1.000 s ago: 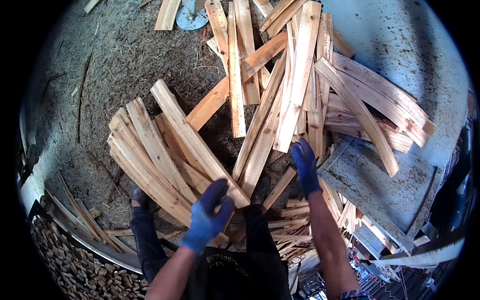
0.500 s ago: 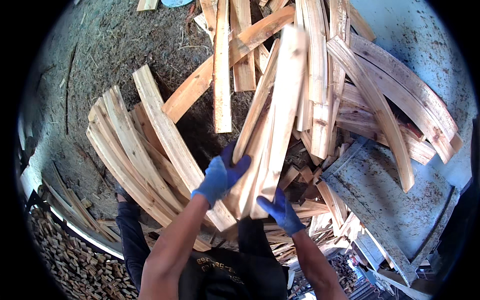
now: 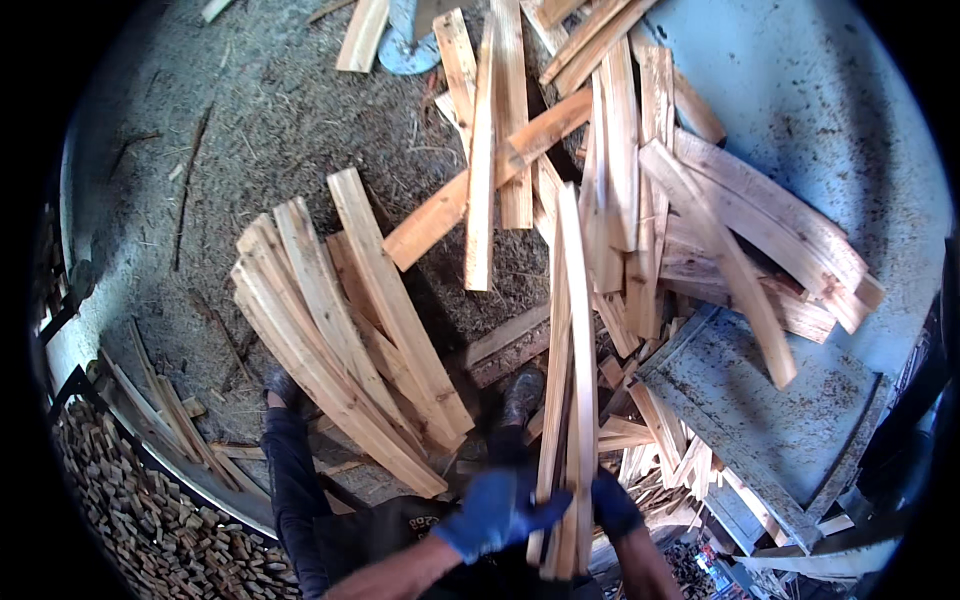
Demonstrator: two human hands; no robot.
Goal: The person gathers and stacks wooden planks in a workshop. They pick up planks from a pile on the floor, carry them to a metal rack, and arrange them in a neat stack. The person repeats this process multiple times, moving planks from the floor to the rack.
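You had the held boards (image 3: pixel 582 380) between your two hands, to the left of the grey metal tray (image 3: pixel 770 405), with their far ends pointing away from you. Your left hand (image 3: pixel 492 515), in a blue glove, was clamped on their near part, its thumb across the front. Your right hand (image 3: pixel 614 508), gloved too, was against their side nearer the tray; its fingers were mostly hidden, so whether they were closed could not be told. Well to the left of the tray, the fanned boards (image 3: pixel 322 290) lay overlapping on the ground (image 3: pixel 260 120). Beyond the tray, loose boards (image 3: pixel 615 170) lay heaped and crossed, and a curved board (image 3: pixel 715 245) overlapped the tray's far edge. Wood scraps (image 3: pixel 660 425) lay just beside the tray, on its left. Your right shoe (image 3: pixel 522 395) was farther left of it.
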